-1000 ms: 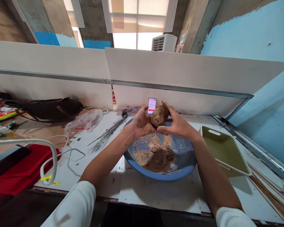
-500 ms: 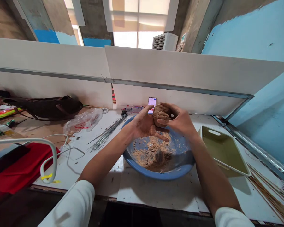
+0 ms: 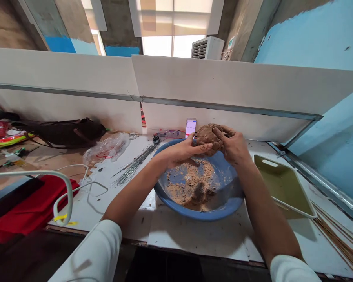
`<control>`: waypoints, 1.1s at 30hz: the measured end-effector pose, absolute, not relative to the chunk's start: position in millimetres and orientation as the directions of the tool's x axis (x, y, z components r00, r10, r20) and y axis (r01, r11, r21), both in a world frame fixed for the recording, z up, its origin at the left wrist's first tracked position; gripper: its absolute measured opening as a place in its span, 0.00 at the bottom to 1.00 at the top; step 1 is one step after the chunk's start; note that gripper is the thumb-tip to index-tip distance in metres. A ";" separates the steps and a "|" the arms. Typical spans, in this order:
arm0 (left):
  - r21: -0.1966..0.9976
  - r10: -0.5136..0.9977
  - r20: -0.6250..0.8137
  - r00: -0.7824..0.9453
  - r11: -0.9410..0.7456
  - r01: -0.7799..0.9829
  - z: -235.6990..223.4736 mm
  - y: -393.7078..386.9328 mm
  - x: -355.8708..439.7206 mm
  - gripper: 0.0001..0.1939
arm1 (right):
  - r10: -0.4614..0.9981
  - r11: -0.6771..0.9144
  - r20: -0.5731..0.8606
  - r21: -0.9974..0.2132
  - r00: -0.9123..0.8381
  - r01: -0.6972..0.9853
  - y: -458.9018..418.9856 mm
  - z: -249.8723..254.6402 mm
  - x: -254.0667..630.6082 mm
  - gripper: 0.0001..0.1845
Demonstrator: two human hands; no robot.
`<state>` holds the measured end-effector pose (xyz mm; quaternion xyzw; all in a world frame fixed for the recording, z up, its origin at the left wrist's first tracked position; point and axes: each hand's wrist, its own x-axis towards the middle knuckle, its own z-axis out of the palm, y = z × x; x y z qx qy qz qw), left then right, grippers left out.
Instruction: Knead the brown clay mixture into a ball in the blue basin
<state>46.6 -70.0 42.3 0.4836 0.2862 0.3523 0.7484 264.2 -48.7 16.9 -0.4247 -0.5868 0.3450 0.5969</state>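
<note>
A rough brown lump of clay is held up between my two hands, above the far side of a blue basin. My left hand grips the lump from the left and below, thumb and fingers against it. From the right, my right hand is wrapped over its top and side, its fingers smeared with clay. Crumbly tan material, loose and uneven, covers the basin's floor. The lump's underside is partly hidden by my fingers.
Behind the basin a phone leans upright near the white partition. Thin metal wires and a clear plastic bag lie left. An olive tray and thin sticks are on the right; a white tubular frame stands front left.
My left hand has gone from open-palmed beside the lump to gripping it. The lump has turned and shifted slightly right, with my right hand moving along.
</note>
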 end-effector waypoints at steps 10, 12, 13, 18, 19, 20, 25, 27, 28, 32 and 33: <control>0.873 0.820 -0.074 0.567 0.329 -0.361 48.2 -59.7 46.9 0.20 | 0.872 0.483 0.423 -0.824 -0.246 0.296 -61.1 20.2 279.0 0.55; 0.880 0.820 -0.095 0.565 0.334 -0.337 46.6 -57.7 45.9 0.24 | 0.850 0.522 0.441 -0.776 -0.287 0.354 -59.6 19.6 281.0 0.66; 0.887 0.824 -0.097 0.558 0.326 -0.328 45.6 -57.1 45.7 0.27 | 0.832 0.549 0.453 -0.752 -0.320 0.364 -59.4 19.4 280.6 0.71; 0.922 0.848 -0.093 0.522 0.271 -0.276 42.2 -57.9 48.4 0.31 | 0.784 0.621 0.487 -0.631 -0.385 0.464 -63.5 20.4 269.5 0.69; 0.926 0.854 -0.092 0.512 0.262 -0.271 41.8 -58.1 49.2 0.30 | 0.787 0.616 0.496 -0.619 -0.366 0.487 -64.3 20.6 267.1 0.67; 0.927 0.859 -0.094 0.503 0.260 -0.270 41.3 -57.8 49.8 0.29 | 0.789 0.613 0.506 -0.608 -0.349 0.504 -64.8 20.8 265.1 0.65; 0.904 0.863 -0.133 0.487 0.308 -0.298 36.5 -51.4 49.7 0.28 | 0.783 0.610 0.549 -0.586 -0.291 0.534 -65.8 20.4 259.1 0.48; 0.923 0.877 -0.088 0.472 0.250 -0.293 34.9 -49.4 48.6 0.25 | 0.784 0.605 0.563 -0.596 -0.262 0.528 -67.1 19.7 257.4 0.43; 0.936 0.884 -0.060 0.463 0.212 -0.282 34.6 -49.0 48.2 0.23 | 0.784 0.601 0.572 -0.603 -0.241 0.524 -68.1 19.3 256.6 0.41; 0.957 0.888 -0.045 0.458 0.170 -0.236 35.8 -49.8 47.5 0.17 | 0.790 0.580 0.591 -0.633 -0.165 0.513 -69.8 17.1 254.8 0.34; 0.955 0.883 -0.071 0.464 0.194 -0.225 36.3 -49.4 47.8 0.16 | 0.794 0.578 0.583 -0.636 -0.171 0.512 -68.9 16.4 255.4 0.33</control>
